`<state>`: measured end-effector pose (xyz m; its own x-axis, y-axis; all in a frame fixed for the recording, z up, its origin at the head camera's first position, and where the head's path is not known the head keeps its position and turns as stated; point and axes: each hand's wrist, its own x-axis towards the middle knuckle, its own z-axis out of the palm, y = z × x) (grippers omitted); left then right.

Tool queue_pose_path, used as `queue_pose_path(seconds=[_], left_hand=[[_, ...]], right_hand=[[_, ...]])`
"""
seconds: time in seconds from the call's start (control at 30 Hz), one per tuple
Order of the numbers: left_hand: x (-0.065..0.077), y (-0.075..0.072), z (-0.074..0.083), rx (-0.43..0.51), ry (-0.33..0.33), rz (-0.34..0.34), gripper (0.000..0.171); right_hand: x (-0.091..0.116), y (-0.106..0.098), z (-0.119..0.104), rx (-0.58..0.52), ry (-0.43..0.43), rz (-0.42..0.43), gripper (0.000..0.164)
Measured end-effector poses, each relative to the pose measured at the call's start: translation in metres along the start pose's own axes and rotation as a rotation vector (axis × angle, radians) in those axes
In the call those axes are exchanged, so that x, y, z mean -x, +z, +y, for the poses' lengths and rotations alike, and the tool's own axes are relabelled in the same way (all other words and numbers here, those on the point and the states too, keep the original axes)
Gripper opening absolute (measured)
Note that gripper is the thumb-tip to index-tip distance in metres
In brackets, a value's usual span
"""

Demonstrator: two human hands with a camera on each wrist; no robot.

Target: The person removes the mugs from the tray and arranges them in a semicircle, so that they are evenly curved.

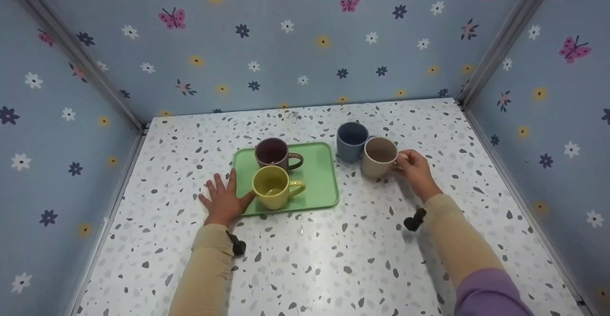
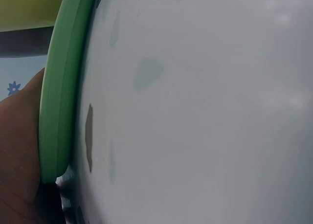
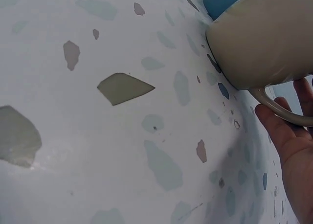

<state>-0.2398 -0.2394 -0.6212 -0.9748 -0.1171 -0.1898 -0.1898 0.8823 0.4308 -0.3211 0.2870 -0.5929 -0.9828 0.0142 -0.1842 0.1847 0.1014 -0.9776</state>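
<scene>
My right hand [image 1: 420, 172] holds a beige mug [image 1: 379, 158] by its handle; the right wrist view shows the fingers [image 3: 281, 131] at the handle [image 3: 279, 110]. The mug stands upright on the table, right beside a blue mug [image 1: 351, 142]. With fingers spread, my left hand [image 1: 225, 206] rests at the left edge of a green tray [image 1: 312, 175], its thumb over the rim close to a yellow mug [image 1: 270, 187]. Behind that mug on the tray is a dark purple mug [image 1: 272, 151]. Both tray mugs have handles to the right.
A white speckled tabletop [image 1: 329, 254] lies under everything. Blue panels with flowers and butterflies enclose it at the back [image 1: 305, 44], left [image 1: 43, 163] and right [image 1: 562, 173]. Each wrist wears a small black camera, as on the right wrist [image 1: 415, 219].
</scene>
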Motion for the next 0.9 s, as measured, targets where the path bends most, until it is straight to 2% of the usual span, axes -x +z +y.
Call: queue_pose_path(seconds=[0.3, 0.57, 0.77, 0.9], left_hand=[[-0.004, 0.004, -0.003, -0.004, -0.012, -0.02, 0.112], [-0.005, 0.004, -0.004, -0.016, 0.0, -0.002, 0.11], [-0.004, 0.005, -0.005, -0.014, 0.003, 0.003, 0.11], [-0.003, 0.004, -0.004, -0.002, 0.006, 0.007, 0.111]], right_hand=[[-0.001, 0.0, 0.0, -0.006, -0.006, 0.023, 0.017], [0.002, 0.001, -0.005, -0.046, 0.025, 0.009, 0.023], [0.001, 0.001, -0.012, -0.018, 0.069, 0.002, 0.024], [0.001, 0.001, -0.019, -0.003, 0.079, 0.029, 0.028]])
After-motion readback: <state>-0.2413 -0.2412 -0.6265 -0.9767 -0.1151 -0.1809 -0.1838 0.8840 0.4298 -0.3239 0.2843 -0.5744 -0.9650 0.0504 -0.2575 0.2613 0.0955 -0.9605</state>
